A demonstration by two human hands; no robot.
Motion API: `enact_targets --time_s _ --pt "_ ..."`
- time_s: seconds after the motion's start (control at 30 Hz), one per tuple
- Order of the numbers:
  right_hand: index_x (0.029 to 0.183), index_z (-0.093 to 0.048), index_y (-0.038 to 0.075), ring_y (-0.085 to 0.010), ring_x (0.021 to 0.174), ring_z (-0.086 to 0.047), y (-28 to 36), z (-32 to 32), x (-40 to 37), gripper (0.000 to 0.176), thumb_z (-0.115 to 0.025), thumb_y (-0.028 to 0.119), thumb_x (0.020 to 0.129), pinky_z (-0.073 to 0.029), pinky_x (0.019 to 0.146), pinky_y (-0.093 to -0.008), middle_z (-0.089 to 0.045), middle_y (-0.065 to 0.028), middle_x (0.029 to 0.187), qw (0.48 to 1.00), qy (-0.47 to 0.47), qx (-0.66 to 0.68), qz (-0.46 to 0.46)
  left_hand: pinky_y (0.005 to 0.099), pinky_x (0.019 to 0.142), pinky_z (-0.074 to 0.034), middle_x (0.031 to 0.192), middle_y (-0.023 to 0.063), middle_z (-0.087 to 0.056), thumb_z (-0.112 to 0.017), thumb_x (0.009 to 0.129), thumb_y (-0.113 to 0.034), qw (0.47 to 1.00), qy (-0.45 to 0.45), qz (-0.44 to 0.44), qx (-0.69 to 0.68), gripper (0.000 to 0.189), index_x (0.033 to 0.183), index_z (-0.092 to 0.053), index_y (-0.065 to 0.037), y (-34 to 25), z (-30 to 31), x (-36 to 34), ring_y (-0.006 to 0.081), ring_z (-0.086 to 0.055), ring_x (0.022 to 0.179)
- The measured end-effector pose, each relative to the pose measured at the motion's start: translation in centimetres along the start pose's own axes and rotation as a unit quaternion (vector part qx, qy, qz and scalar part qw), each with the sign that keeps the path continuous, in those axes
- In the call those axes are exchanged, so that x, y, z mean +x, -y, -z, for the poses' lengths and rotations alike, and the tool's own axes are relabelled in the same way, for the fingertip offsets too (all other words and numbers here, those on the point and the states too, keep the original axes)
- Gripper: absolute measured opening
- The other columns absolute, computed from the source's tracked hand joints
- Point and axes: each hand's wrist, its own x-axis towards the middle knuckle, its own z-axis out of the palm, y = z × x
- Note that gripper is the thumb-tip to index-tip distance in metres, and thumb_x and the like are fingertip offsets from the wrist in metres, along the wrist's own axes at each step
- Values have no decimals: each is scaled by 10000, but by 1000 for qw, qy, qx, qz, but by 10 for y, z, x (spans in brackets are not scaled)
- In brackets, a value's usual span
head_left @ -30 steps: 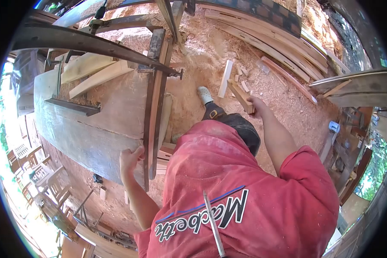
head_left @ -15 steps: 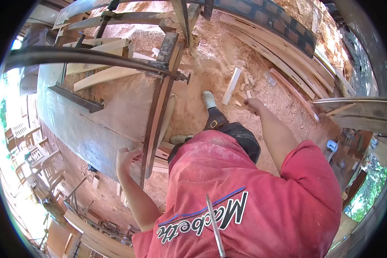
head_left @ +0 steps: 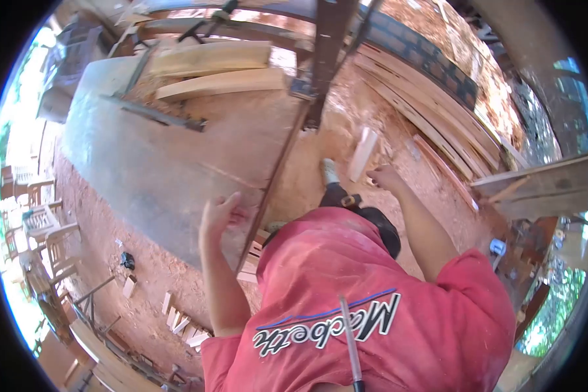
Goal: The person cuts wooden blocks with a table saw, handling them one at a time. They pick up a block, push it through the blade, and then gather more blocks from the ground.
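My left hand [head_left: 221, 217] hovers over the near edge of a large smooth metal-topped table [head_left: 150, 176], its thumb and fingers apart and holding nothing. My right hand [head_left: 387, 178] is held out over the dusty ground, with loosely bent fingers and nothing visible in them. Just beyond it lies a short pale wood piece [head_left: 363, 154]. On the table's far part rest two thick pale planks [head_left: 219, 83] and a dark metal angle bar [head_left: 153, 114]. A dark upright beam [head_left: 326, 59] stands at the table's far corner.
Long boards [head_left: 424, 111] lie stacked at the back right beside a dark block wall [head_left: 418, 55]. Another broad board [head_left: 536, 186] juts in from the right. Small offcuts [head_left: 179, 320] lie on the ground at left, with wooden chairs [head_left: 42, 219] farther off.
My view has shifted. The clamped boards and long bar clamp beside my left hand are out of sight. My left hand has opened and sits over the table; the right has moved slightly.
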Motion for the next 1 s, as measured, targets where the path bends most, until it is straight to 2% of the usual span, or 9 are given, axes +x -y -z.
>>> enact_targets --time_s 0.23,0.3,0.4,0.5,0.63,0.7,0.77,0.9,1.0 --pt "1147 -638 -13 -170 973 -634 234 -14 -125 382 -722 217 854 -498 833 -330 -677 -112 1046 873 -22 112 473 264 539 -529 735 120 -707 -574 994 -358 989 67 -104 -81 469 829 -702 63 25 2 3 149 -665 586" --pt "1195 -590 -10 -259 1067 -627 291 -20 -102 438 -700 223 841 -487 916 -408 -640 -188 1155 766 -244 -46 592 261 555 -531 734 114 -700 -541 1010 -369 986 81 -113 -97 498 834 -715 63 21 3 -1 150 -662 596" --pt "1173 -579 -8 -371 1143 -583 353 -29 -51 414 -674 213 837 -457 965 -458 -602 -255 1191 769 -385 -216 462 269 564 -537 741 118 -701 -539 1012 -369 980 80 -132 -129 501 848 -715 71 27 6 5 157 -666 610" --pt "1194 -514 -27 -429 1151 -567 376 -31 -22 532 -735 256 801 -474 944 -496 -555 -253 1204 821 -341 -325 323 285 646 -558 818 137 -715 -545 1013 -354 968 50 -147 -198 469 900 -707 71 35 3 4 177 -692 716" --pt "1046 -656 4 -365 1042 -640 381 -15 -47 371 -600 329 877 -479 906 -474 -658 -216 1067 793 -226 -425 372 289 738 -565 945 158 -710 -510 1034 -333 924 29 -178 -338 449 979 -691 73 49 6 3 191 -694 844" --pt "993 -683 17 -248 859 -651 370 -10 -55 394 -574 386 909 -500 754 -380 -673 -140 915 876 -58 -271 394 289 747 -565 990 169 -703 -500 1040 -330 899 21 -179 -399 446 1005 -683 75 51 9 5 190 -691 873" --pt "1014 -661 19 -159 684 -568 347 -20 -67 378 -564 376 942 -446 621 -294 -622 -63 809 952 121 107 258 332 851 -551 1094 170 -688 -442 1056 -383 885 87 -154 -430 507 1128 -655 71 52 17 15 219 -675 991" --pt "1006 -625 11 -69 697 -484 308 -43 -119 247 -520 234 989 -388 603 -241 -547 15 771 906 146 171 358 385 982 -488 1191 132 -671 -374 1067 -439 920 79 -239 -300 574 1250 -596 58 10 20 8 245 -645 1082" --pt "1021 -632 20 -76 708 -480 272 -52 -116 258 -503 244 1011 -402 622 -249 -545 18 777 838 75 20 539 404 1041 -429 1219 110 -666 -332 1069 -468 885 13 -311 -346 605 1355 -532 27 -36 18 22 243 -615 1139"
